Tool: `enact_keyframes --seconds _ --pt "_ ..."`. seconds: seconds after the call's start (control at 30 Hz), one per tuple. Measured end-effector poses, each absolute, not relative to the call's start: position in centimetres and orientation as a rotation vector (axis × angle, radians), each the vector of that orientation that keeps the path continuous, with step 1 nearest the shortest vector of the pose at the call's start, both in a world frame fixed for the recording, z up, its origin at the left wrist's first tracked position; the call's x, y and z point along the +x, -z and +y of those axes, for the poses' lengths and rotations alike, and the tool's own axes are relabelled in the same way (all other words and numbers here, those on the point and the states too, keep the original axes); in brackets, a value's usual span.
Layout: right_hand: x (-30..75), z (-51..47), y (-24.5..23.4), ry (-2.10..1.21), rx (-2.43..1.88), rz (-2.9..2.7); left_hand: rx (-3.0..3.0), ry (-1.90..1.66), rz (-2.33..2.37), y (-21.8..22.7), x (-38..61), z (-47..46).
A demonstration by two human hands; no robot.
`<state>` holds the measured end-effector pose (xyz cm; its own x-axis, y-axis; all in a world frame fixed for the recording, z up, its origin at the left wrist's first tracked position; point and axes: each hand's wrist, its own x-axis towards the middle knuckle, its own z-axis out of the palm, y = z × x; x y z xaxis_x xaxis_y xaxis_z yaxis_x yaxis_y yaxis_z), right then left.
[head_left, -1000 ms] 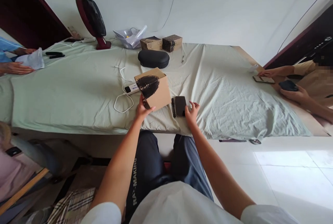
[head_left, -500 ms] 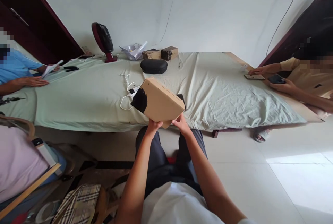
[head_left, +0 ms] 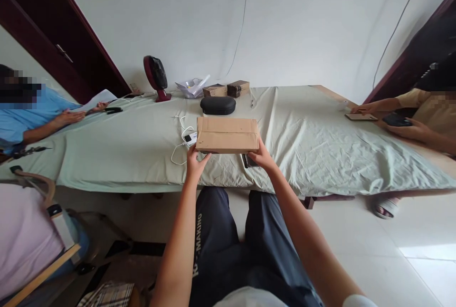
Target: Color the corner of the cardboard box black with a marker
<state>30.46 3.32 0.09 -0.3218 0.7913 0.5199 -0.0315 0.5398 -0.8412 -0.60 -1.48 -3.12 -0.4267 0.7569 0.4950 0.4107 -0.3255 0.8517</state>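
Note:
Both my hands hold a brown cardboard box (head_left: 227, 135) level above the near part of the cloth-covered table. My left hand (head_left: 195, 162) grips its left end, thumb along the lower edge. At the right end, my right hand (head_left: 262, 154) is closed on the box in the same way. Partly hidden below the right end lies a dark flat object (head_left: 250, 161), close to my right fingers. Just left of the box are a small white device (head_left: 190, 139) and a looped white cable (head_left: 174, 157). Behind the box rests a black hard case (head_left: 218, 105).
Small cardboard boxes (head_left: 238, 88), a clear plastic container (head_left: 193, 87) and a dark red fan (head_left: 156, 79) stand along the wall. People sit at both ends: one on the left holds paper (head_left: 98, 99), another on the right has a dark object (head_left: 397, 119) in hand.
The box has turned from a tilted, cornerwise pose to level, with its long seamed side facing me. My hands have moved apart to its two ends. The view has tipped up somewhat.

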Motion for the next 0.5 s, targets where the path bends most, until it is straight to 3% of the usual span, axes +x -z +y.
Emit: enact_keyframes --seconds 0.23,0.5 --pt "27.9 6.2 2.3 -0.844 -0.678 -1.669 1.391 -1.695 1.837 5.6 -0.9 3.0" --pt "27.5 7.1 4.1 -0.838 -0.728 -1.575 1.302 -1.670 1.663 7.9 0.5 6.8"
